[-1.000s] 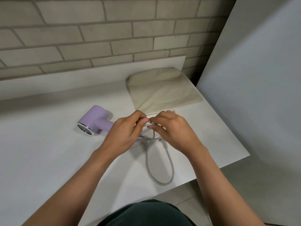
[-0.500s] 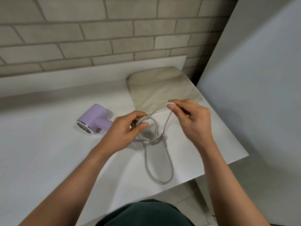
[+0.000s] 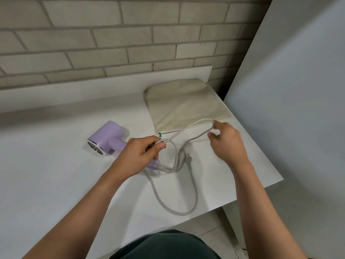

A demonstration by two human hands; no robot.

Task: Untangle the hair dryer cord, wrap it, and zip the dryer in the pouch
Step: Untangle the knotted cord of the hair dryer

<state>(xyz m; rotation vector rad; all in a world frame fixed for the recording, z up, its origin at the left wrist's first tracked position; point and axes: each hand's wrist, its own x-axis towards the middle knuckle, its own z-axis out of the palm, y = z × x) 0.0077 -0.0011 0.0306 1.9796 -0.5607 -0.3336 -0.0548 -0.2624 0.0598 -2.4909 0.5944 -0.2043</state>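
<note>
Stage: untangling. Left hand [image 3: 138,157] pinching grey cord [image 3: 179,214] at its crossing; right hand [image 3: 227,144] hooking long loop [image 3: 186,128] on curled fingertips [image 3: 216,126] over pouch [image 3: 186,103] edge. Lilac hair dryer [image 3: 107,139] lying on worktop [image 3: 56,184], plug [image 3: 188,159] beside knot [image 3: 170,170]. Next, probably: plug fed back through loop.

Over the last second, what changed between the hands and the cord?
The right hand moved right and away from the left hand, drawing a loop of cord out over the near edge of the pouch. The left hand still pinches the cord beside the hair dryer. The hair dryer, the pouch and the cord loop near the edge of the table stayed put.
</note>
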